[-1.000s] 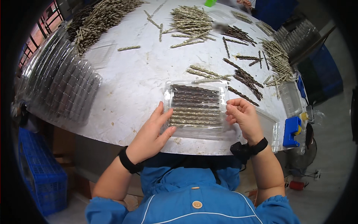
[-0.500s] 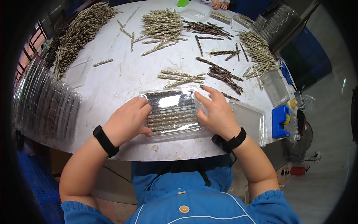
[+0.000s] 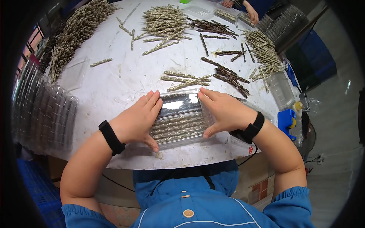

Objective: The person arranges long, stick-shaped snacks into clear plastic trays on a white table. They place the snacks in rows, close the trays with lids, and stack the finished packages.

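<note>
At the near edge of the white table (image 3: 125, 81), around 6 o'clock, sits a clear plastic tray (image 3: 179, 118) packed with sticks (image 3: 178, 127). Left hand (image 3: 136, 121) and right hand (image 3: 224, 111) lie flat on its two sides, fingers together, pinching nothing. Looks like the lid-pressing step; next probably needs even pressure along the rim.

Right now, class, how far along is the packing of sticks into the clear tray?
Done: the clear tray holds rows of pale and dark sticks under its lid. In hand: the left hand and right hand press on its two ends. Left: loose sticks just beyond it and bigger piles farther back.
</note>
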`<action>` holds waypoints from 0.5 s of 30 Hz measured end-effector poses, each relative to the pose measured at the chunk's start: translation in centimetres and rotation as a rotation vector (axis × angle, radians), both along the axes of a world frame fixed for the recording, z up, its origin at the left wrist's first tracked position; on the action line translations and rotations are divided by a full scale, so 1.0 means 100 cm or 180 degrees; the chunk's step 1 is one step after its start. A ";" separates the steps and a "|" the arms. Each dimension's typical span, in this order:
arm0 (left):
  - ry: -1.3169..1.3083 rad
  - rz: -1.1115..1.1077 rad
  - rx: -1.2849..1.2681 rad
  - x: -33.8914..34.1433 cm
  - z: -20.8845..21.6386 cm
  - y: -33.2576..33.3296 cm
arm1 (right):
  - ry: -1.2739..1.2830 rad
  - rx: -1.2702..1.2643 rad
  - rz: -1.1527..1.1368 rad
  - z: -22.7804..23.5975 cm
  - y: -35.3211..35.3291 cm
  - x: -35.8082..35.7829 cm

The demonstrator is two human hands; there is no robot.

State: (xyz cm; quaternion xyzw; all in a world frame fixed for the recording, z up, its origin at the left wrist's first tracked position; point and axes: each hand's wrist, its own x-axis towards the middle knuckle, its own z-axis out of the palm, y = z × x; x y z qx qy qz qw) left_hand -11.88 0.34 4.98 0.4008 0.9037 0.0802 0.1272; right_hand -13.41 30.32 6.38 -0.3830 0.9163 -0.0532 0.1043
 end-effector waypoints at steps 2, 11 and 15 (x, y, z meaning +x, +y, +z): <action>0.0169 0.0082 0.0005 0.002 0.003 0.003 | -0.0012 0.0019 -0.0063 0.003 -0.006 -0.002; -0.0071 0.0363 0.1693 0.104 0.019 -0.019 | 0.0048 0.0288 -0.0208 0.004 -0.005 0.002; -0.3710 0.3383 0.3300 0.267 -0.066 -0.088 | 0.0183 -0.0105 -0.0013 -0.008 -0.013 0.000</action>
